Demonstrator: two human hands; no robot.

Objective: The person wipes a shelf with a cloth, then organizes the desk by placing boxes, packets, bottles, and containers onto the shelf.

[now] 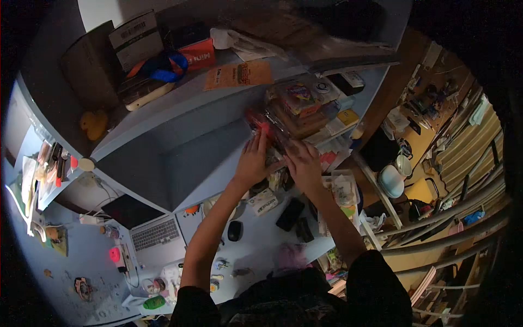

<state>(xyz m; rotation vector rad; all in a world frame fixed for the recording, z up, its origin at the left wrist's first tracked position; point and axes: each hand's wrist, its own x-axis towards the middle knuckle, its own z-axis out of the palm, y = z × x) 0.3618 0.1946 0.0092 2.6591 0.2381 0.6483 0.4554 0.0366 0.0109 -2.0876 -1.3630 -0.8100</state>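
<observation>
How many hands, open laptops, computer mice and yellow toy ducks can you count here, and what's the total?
Hands, left hand and right hand: 2
Open laptop: 1
Computer mouse: 1
Yellow toy duck: 1
Total: 5

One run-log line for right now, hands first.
left hand: at red item | right hand: beside left hand | grip: unclear | laptop: open | mouse: on desk

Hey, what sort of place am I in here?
Probably a personal desk area in a home or shared room: there's an open laptop, a black mouse, and a cluttered shelf above them.
</observation>
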